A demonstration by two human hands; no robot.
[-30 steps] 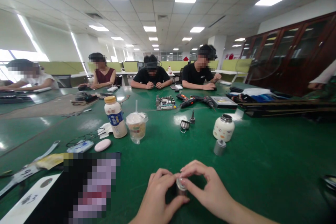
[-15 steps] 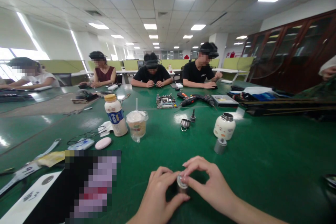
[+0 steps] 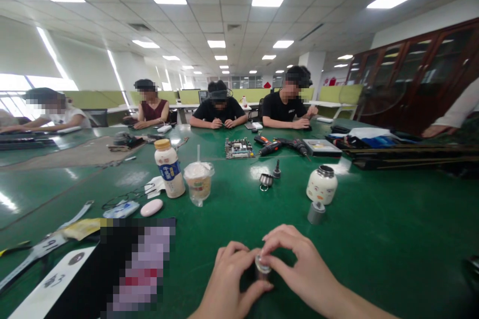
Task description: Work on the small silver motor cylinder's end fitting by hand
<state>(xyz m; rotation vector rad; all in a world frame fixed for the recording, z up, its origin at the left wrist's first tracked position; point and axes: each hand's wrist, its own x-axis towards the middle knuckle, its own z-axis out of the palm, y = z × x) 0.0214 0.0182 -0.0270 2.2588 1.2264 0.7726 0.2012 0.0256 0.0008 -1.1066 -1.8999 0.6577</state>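
Note:
A small silver metal cylinder (image 3: 263,274) stands upright between my hands near the front of the table. My left hand (image 3: 229,279) curls round its left side, thumb in front and index finger behind. Thumb and fingers of my right hand (image 3: 299,261) pinch at its top rim; whether they grip a separate part there is hidden. Beyond my right hand is a similar grey cylinder (image 3: 316,215), just in front of a cream-coloured flask (image 3: 321,189) with painted faces and an uncovered metal neck. Farther back, a small metal cup with a ring (image 3: 266,181) lies beside a dark stepped metal piece (image 3: 277,170).
Left of my hands are a milk tea bottle (image 3: 171,174), a lidded drink cup with straw (image 3: 198,187) and a pink oval case (image 3: 151,208). A circuit board (image 3: 239,148) and power drills (image 3: 271,147) lie farther back. Several people sit across the green table (image 3: 366,244).
The view has tilted slightly, so everything sits a little lower and farther right. My hands keep nearly the same hold on the cylinder. At far right, another person's hand has moved left and down.

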